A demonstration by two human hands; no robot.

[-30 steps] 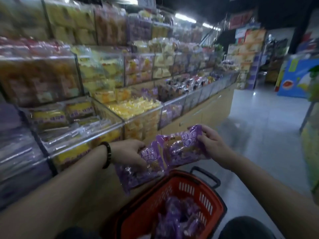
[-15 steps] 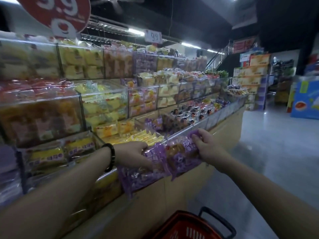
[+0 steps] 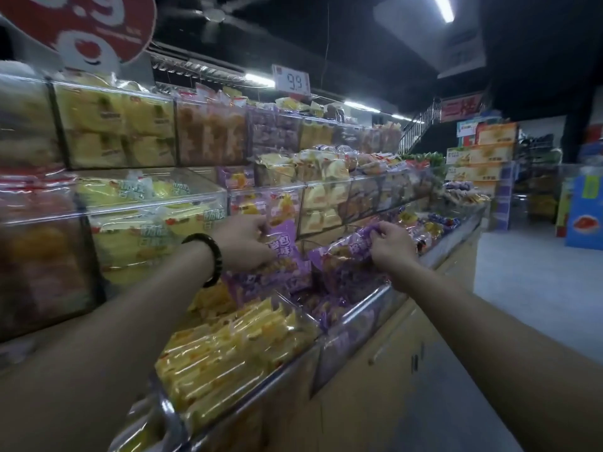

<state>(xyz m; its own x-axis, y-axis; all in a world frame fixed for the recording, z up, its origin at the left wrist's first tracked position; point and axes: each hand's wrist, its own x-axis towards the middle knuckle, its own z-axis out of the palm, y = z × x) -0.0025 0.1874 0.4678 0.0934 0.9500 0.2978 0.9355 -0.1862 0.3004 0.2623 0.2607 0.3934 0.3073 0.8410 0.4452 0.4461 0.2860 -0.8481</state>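
Raised since 1 second ago, the left hand point(image 3: 248, 246) and right hand point(image 3: 393, 247) now reach the shelf bins. Each hand's curled fingers grip 1 packet: left purple packet point(image 3: 282, 252) and right purple packet point(image 3: 346, 252), side by side above a clear bin point(image 3: 362, 303) of similar purple packets. Yellow packets point(image 3: 228, 353) fill the bin beside it. A 9.9 price sign point(image 3: 291, 80) hangs above.
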